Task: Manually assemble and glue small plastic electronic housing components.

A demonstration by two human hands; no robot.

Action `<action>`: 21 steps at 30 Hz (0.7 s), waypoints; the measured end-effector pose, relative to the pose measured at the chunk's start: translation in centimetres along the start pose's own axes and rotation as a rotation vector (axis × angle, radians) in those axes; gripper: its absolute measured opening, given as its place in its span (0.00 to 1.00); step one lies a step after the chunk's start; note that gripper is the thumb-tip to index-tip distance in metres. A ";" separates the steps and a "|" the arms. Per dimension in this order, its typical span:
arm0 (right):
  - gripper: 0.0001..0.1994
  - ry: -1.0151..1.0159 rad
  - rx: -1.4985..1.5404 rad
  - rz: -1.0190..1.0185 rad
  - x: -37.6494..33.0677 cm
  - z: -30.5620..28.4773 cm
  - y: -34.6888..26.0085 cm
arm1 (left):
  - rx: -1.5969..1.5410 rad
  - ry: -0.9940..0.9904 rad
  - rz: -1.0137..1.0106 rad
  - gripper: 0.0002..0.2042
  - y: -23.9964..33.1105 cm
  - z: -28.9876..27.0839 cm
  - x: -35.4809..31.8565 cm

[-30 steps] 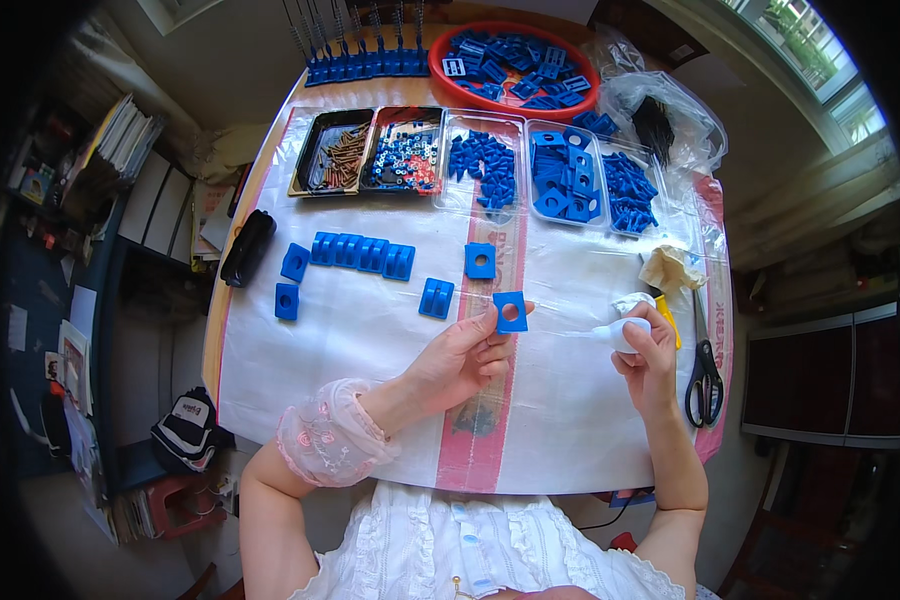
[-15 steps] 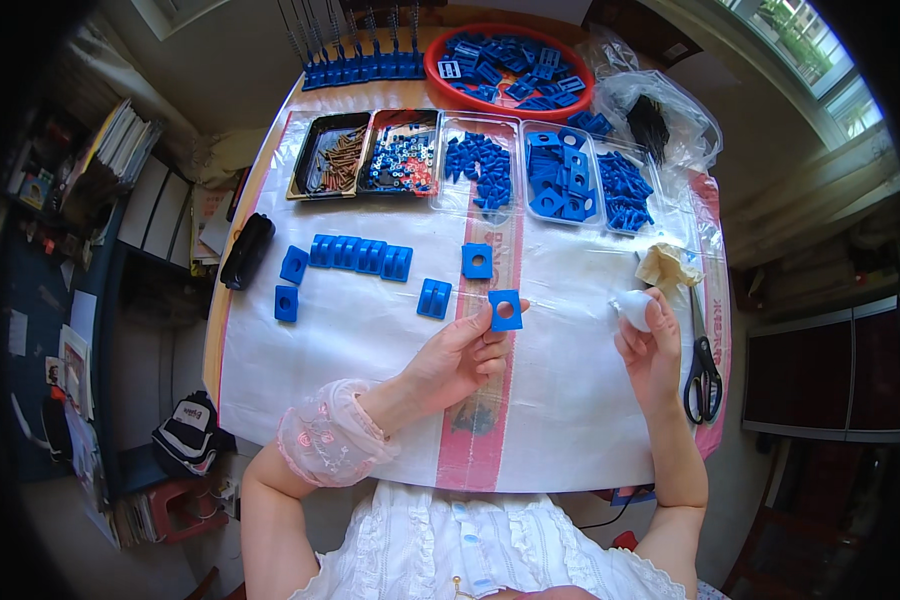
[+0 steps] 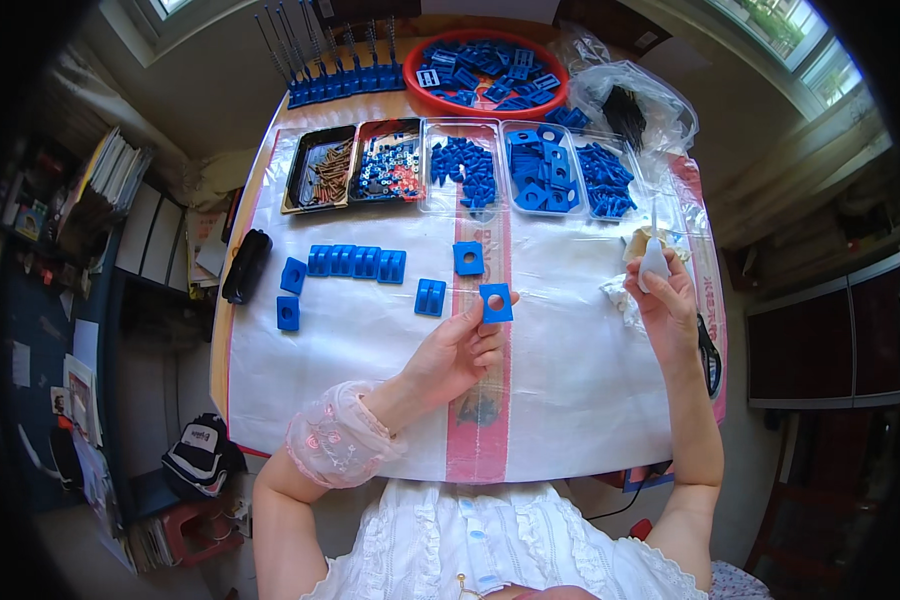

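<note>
Between the thumb and fingers of my left hand (image 3: 457, 345) is a blue square plate with a round hole (image 3: 504, 312), held above the middle of the table. My right hand (image 3: 667, 305) is closed around a small white squeeze bottle (image 3: 654, 268), its narrow tip pointing up and away from me. Crumpled white tissue (image 3: 625, 303) lies beside that hand, and a beige crumpled cloth (image 3: 638, 243) is partly hidden behind the bottle. Just beyond my left hand are another holed blue plate (image 3: 468, 258) and a ridged blue piece (image 3: 430, 298).
A row of ridged blue pieces (image 3: 356, 262) and two single blue plates (image 3: 288, 312) sit left, near a black case (image 3: 247, 266). Trays of screws (image 3: 332, 178) and small blue parts (image 3: 466, 168), plus a red basin (image 3: 415, 88), stand farther back. Scissors (image 3: 709, 358) lie right.
My right hand has turned the white bottle so its tip points upward, and white tissue now shows beside it. The left hand still holds the blue plate. The whole view has shifted slightly.
</note>
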State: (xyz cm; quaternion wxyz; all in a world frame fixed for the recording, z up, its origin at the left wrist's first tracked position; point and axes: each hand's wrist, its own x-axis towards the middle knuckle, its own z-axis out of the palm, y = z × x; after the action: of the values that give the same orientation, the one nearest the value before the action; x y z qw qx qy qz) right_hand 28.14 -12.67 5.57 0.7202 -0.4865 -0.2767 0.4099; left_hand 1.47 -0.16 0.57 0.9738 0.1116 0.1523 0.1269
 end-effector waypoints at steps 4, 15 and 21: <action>0.13 -0.011 -0.161 -0.006 0.7 -0.2 -0.8 | -0.020 -0.004 0.002 0.22 -0.1 -0.3 0.0; 0.11 -0.017 -0.978 -0.205 5.0 -1.4 1.8 | -0.031 -0.022 0.014 0.22 -0.2 -0.2 0.1; 0.13 -0.037 -1.162 -0.267 4.8 1.7 2.5 | -0.023 -0.016 0.019 0.22 -0.2 -0.3 0.0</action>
State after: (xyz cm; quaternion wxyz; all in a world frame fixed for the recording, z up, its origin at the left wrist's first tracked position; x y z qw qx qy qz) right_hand 28.43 -7.32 3.89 0.3764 -0.7546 -0.5270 0.1055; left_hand 1.43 -0.28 0.29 0.9749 0.1029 0.1421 0.1369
